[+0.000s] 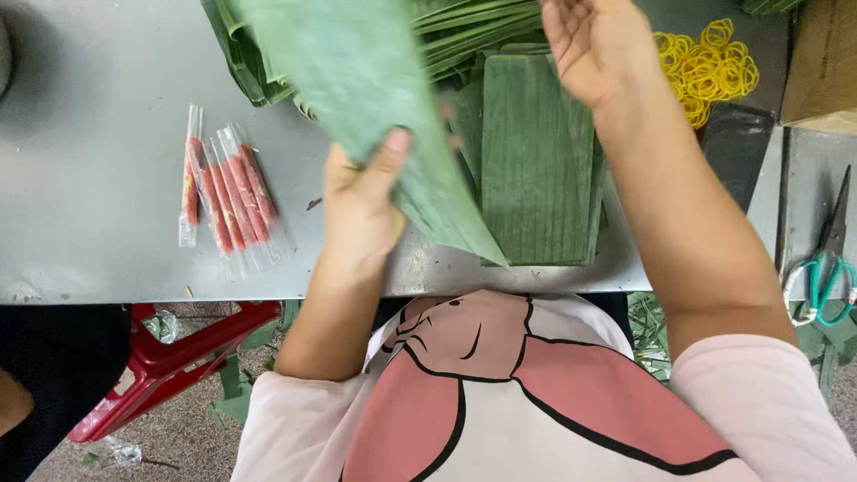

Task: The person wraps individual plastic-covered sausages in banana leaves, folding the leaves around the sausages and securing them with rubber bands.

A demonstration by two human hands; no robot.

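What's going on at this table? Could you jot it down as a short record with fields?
Surface: grey metal table
Left hand: grips a large green leaf, thumb on top
Right hand: raised and open above the leaf stack, holding nothing
Under the hands: stack of cut green leaves
Left of the hands: wrapped red sticks
Far right: yellow rubber bands, teal-handled scissors
Below the table: red plastic stool

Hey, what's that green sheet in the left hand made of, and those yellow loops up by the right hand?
The green sheet looks like a cut plant leaf: matte, with fine parallel veins, thin enough to bend. The yellow loops look like rubber bands: thin, glossy, limp rings in a loose pile.
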